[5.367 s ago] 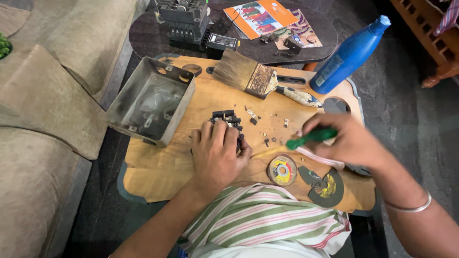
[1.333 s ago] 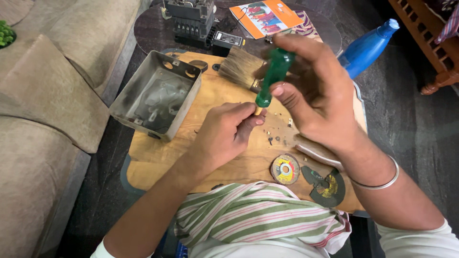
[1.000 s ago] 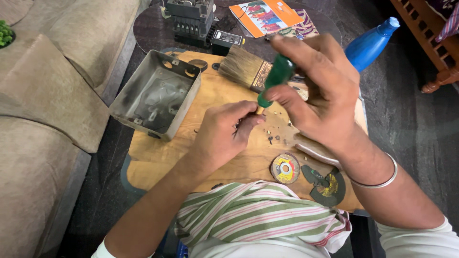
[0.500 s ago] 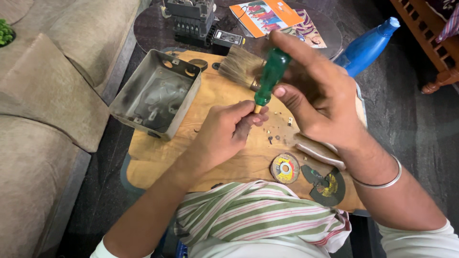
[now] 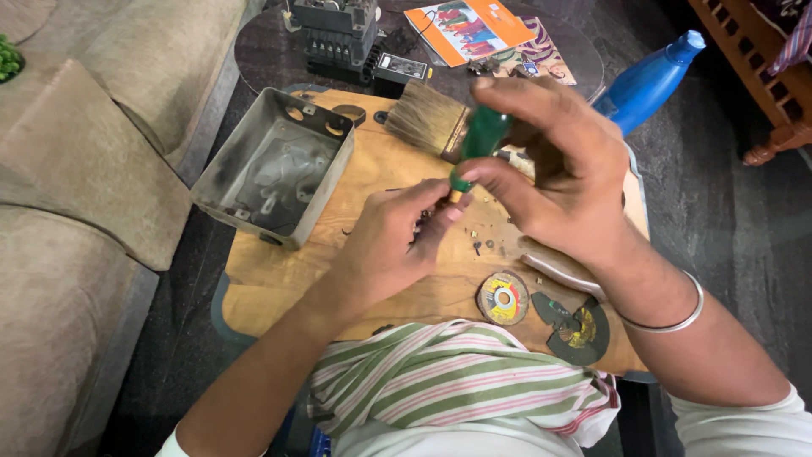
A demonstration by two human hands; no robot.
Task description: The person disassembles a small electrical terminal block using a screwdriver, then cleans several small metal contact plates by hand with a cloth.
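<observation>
A green-handled screwdriver is gripped in the right hand, the fingers curled around the upper handle, while the lower end of the handle is pinched between thumb and forefinger. The left hand is closed over a small dark part on the wooden board; what kind of part it is cannot be told, since it is almost wholly covered by the fingers. The screwdriver is judged to be light and stiff, its plastic handle smooth but easily held at its thick middle, where turning force is best applied. Its long axis is tilted, the handle leaning far and to the right, the tip pointed down, near and left into the left hand's fingertips. The small part is probably light and hard, likely to slip unless pressed against the board. To the left an open grey metal box is set; a paintbrush lies farther off, and two round cutting discs lie near and right.
</observation>
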